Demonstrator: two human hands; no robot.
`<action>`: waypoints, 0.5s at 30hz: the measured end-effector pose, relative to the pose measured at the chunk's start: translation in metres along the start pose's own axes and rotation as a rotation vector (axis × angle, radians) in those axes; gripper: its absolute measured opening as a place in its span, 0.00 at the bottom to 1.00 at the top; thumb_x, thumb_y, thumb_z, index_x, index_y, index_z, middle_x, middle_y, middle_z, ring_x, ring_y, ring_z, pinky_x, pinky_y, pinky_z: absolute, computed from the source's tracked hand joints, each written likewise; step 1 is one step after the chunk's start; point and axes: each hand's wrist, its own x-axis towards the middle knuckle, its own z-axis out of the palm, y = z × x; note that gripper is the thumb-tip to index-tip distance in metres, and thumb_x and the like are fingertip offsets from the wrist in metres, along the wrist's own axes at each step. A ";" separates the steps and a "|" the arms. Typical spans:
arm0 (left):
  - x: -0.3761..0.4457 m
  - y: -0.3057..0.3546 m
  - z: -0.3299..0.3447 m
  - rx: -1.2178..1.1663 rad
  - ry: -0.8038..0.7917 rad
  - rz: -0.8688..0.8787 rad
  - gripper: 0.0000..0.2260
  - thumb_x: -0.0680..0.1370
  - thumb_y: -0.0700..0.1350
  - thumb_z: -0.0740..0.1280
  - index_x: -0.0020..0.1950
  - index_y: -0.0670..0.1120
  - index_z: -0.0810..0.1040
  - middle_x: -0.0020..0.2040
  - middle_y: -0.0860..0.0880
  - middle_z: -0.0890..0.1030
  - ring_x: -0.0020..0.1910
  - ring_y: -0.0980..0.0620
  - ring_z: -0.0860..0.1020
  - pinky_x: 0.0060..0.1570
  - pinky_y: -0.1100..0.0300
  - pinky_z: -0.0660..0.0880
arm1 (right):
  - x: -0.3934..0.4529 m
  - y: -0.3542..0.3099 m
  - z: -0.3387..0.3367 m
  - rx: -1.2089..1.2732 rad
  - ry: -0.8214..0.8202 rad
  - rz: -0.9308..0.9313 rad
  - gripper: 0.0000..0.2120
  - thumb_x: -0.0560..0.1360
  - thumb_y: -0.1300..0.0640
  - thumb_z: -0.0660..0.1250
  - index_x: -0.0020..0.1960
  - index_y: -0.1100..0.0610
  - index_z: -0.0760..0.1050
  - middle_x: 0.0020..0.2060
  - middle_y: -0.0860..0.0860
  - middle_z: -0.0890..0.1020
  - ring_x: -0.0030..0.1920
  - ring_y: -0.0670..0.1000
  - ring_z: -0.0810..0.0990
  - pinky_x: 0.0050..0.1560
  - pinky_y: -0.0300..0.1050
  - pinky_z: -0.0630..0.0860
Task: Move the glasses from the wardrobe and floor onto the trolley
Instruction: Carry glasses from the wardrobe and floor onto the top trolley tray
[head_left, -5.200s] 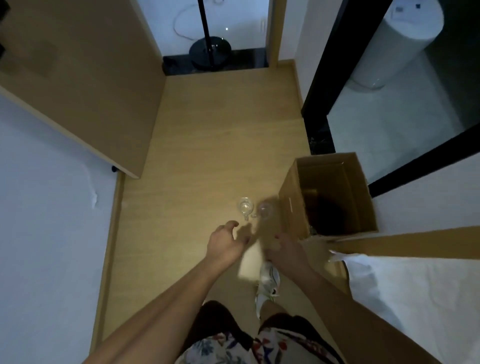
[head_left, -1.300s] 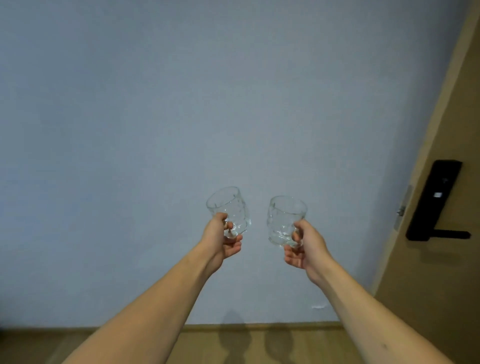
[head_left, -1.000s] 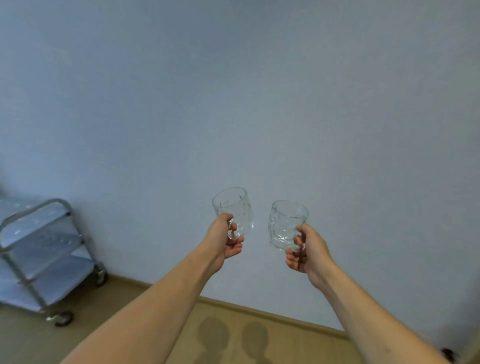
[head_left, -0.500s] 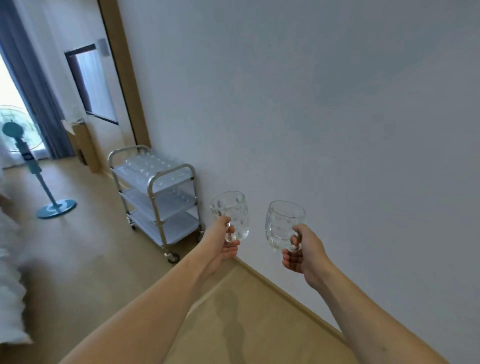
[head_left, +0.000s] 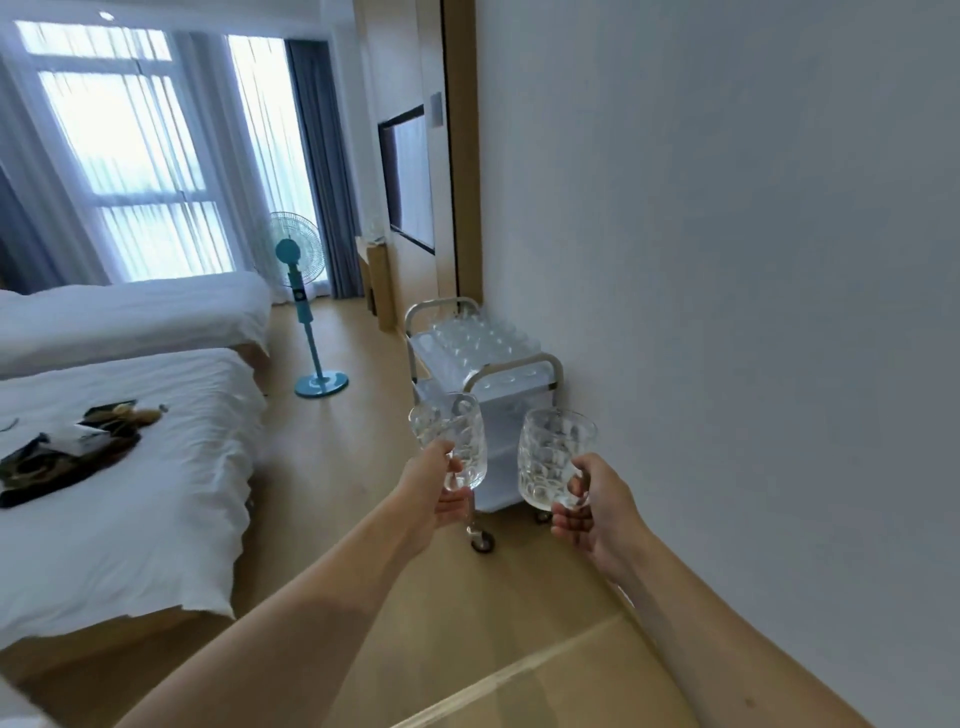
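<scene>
In the head view, both bare forearms are stretched forward and held raised above the light wooden floor (head_left: 332, 467). The left hand (head_left: 434, 491) is curled round the lower part of a clear dimpled glass mug (head_left: 451, 441), which is held upright. The right hand (head_left: 592, 512) is closed on the handle and base of a second clear dimpled glass mug (head_left: 553, 454), tilted slightly. The two mugs are kept near each other, not touching. Beyond them, against the white wall (head_left: 727, 260), a silver metal tiered trolley (head_left: 511, 364) is seen (its top shelf already carries rows of clear glasses). White-sheeted beds (head_left: 130, 467) and a blue pedestal fan (head_left: 298, 260) are seen to the left.
</scene>
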 end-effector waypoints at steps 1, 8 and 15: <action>0.014 0.009 -0.002 -0.005 0.021 0.003 0.13 0.81 0.53 0.61 0.45 0.45 0.75 0.41 0.40 0.79 0.35 0.47 0.76 0.43 0.54 0.78 | 0.016 -0.007 0.009 -0.004 -0.019 0.006 0.19 0.76 0.45 0.63 0.30 0.52 0.69 0.28 0.57 0.78 0.25 0.53 0.76 0.29 0.44 0.79; 0.088 0.058 -0.025 -0.031 0.132 -0.047 0.13 0.80 0.54 0.63 0.44 0.45 0.76 0.41 0.40 0.80 0.37 0.46 0.77 0.40 0.55 0.79 | 0.110 -0.042 0.063 -0.052 -0.124 0.059 0.20 0.77 0.45 0.64 0.30 0.52 0.68 0.28 0.57 0.77 0.24 0.53 0.74 0.30 0.45 0.79; 0.149 0.081 -0.053 -0.070 0.206 -0.085 0.14 0.81 0.54 0.62 0.45 0.45 0.76 0.43 0.38 0.80 0.40 0.44 0.77 0.42 0.54 0.78 | 0.169 -0.051 0.117 -0.058 -0.180 0.095 0.18 0.78 0.46 0.64 0.34 0.54 0.68 0.30 0.58 0.78 0.28 0.54 0.76 0.28 0.43 0.77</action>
